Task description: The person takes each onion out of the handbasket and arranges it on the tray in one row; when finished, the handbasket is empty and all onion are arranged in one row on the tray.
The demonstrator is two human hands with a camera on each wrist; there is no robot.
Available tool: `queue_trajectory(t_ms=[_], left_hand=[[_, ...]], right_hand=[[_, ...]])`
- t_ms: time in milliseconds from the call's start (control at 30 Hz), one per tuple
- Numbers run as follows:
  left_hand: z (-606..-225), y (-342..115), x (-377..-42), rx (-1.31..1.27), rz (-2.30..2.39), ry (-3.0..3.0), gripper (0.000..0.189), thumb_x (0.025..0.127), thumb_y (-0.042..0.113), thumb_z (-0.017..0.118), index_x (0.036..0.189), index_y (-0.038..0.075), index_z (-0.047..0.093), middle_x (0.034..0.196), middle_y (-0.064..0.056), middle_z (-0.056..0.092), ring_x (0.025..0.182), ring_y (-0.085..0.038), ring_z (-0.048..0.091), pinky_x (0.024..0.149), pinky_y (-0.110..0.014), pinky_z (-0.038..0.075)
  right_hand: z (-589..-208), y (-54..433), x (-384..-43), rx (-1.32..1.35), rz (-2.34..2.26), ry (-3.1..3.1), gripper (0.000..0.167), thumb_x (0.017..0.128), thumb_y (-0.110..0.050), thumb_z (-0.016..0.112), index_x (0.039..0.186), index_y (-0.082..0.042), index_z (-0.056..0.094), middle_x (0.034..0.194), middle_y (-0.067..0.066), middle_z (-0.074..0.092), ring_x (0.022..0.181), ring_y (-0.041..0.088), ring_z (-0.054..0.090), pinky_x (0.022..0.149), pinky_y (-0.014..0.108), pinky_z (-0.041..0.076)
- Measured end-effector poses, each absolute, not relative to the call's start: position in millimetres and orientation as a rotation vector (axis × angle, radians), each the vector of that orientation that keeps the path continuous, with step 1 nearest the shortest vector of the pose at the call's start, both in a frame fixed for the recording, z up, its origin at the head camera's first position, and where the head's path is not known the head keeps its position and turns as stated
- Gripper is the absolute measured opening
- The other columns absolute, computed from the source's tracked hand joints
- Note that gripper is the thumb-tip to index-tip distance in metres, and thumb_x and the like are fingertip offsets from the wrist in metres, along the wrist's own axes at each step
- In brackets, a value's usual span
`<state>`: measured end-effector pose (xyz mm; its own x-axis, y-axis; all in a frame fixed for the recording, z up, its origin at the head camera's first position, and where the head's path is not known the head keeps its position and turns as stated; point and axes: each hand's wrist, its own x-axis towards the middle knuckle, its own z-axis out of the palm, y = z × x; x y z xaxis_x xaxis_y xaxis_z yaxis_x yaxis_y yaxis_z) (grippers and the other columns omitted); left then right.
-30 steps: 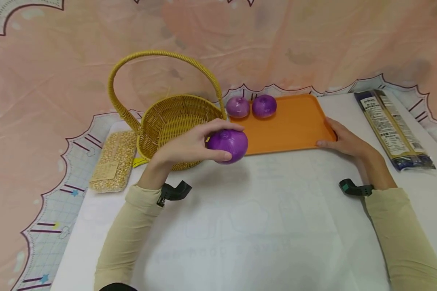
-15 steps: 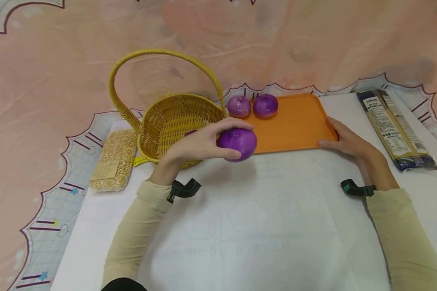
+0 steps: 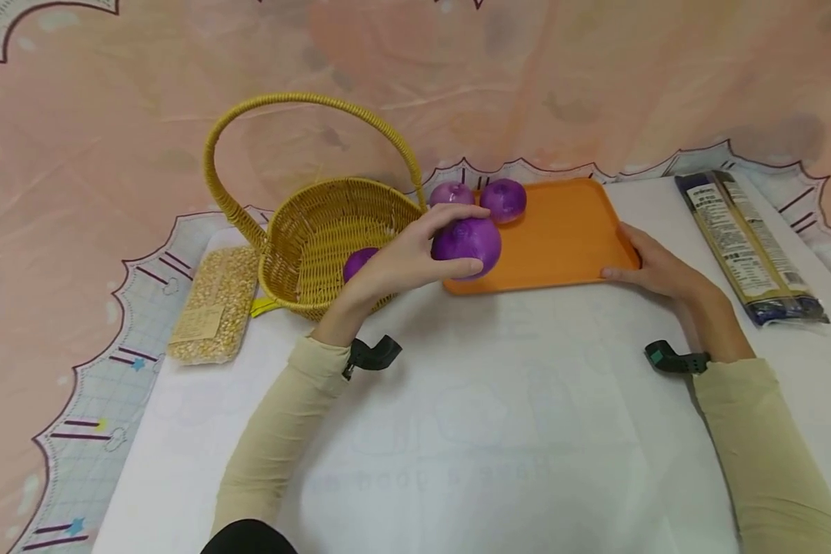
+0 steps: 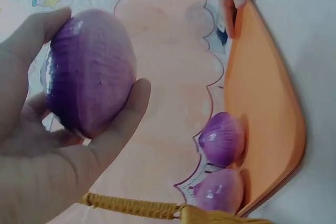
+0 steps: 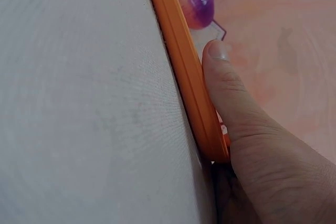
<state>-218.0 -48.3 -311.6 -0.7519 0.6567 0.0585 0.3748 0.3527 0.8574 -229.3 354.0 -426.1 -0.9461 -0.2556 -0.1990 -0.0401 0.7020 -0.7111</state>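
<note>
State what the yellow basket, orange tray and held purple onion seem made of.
Yellow basket: visibly woven strands, perhaps wicker or plastic rattan, slight sheen.
Orange tray: probably plastic, smooth, satin; even colour, raised rim.
Held purple onion: glossy highlights suggest film or coating; real or model, unclear.

no legible txt, blurry print on dark-edged pkt, label on kernel bag too faint, tabletop lettering unclear
</note>
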Motion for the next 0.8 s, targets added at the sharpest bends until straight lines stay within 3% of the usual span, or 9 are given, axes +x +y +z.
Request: queue_trajectory(t_ms=[400, 800], left_hand=[[-346, -11, -237, 0.731, 1.362, 2.308, 0.060, 0.085, 0.037, 0.073, 0.139, 0.030, 0.049, 0.148, -0.005, 0.037, 0.128, -0.025, 0.046, 0.106, -0.043, 0.044], [-371, 56, -265, 0.623, 1.348, 2.332, 0.062, 0.089, 0.040, 0.068, 0.143, 0.024, 0.043, 0.147, -0.005, 0.042, 0.132, -0.024, 0.046, 0.109, -0.041, 0.043]], right_hand=[[-427, 355, -229, -0.228, -1.093, 2.633, 0.104, 0.090, -0.035, 0.068, 0.155, -0.007, -0.008, 0.163, 0.020, -0.007, 0.150, 0.041, -0.004, 0.120, 0.060, 0.002], [-426, 353, -228, -0.202, -1.075, 2.628, 0.105, 0.090, -0.037, 0.068, 0.155, -0.008, -0.009, 0.163, 0.020, -0.008, 0.150, 0.041, -0.004, 0.119, 0.061, 0.003]])
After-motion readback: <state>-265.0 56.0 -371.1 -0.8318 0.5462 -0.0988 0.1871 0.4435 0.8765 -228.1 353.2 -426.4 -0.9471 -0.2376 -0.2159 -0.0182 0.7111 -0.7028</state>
